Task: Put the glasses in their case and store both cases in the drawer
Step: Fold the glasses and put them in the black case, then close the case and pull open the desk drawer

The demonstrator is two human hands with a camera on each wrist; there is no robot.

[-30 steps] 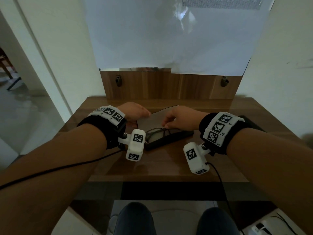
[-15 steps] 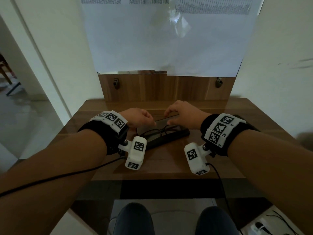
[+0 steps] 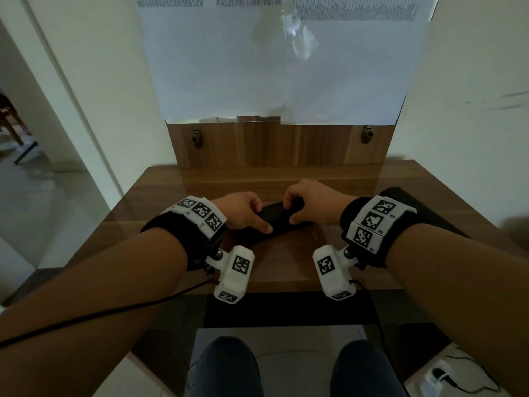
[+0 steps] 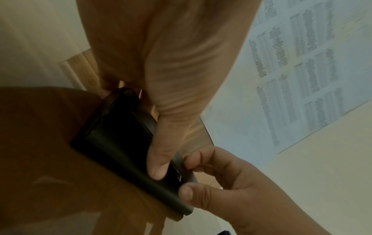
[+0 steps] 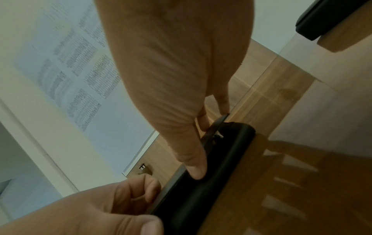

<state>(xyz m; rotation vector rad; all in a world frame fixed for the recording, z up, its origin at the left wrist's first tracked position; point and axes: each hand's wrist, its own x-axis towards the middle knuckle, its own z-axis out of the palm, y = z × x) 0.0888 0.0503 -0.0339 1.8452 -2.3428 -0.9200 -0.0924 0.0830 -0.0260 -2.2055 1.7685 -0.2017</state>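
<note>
A black glasses case (image 3: 274, 217) lies slanted on the wooden table (image 3: 286, 262), its lid folded down. My left hand (image 3: 262, 219) grips its left half, thumb on the front edge and fingers curled over the back. My right hand (image 3: 289, 211) pinches the right half the same way. In the left wrist view the case (image 4: 120, 139) sits under my thumb. The right wrist view shows a thin slit left at the end of the case (image 5: 201, 182). The glasses are hidden inside. A second black case (image 3: 406, 199) lies at the right behind my right wrist, also in the right wrist view (image 5: 330, 17).
A wooden back panel (image 3: 280, 144) with two metal knobs stands behind the table, with printed paper sheets (image 3: 274, 58) on the wall above. A white wall closes the right side. My knees (image 3: 226, 365) show below the table's front edge.
The case lid stood open with the glasses showing; both hands have folded it down over them, and the glasses are now out of sight.
</note>
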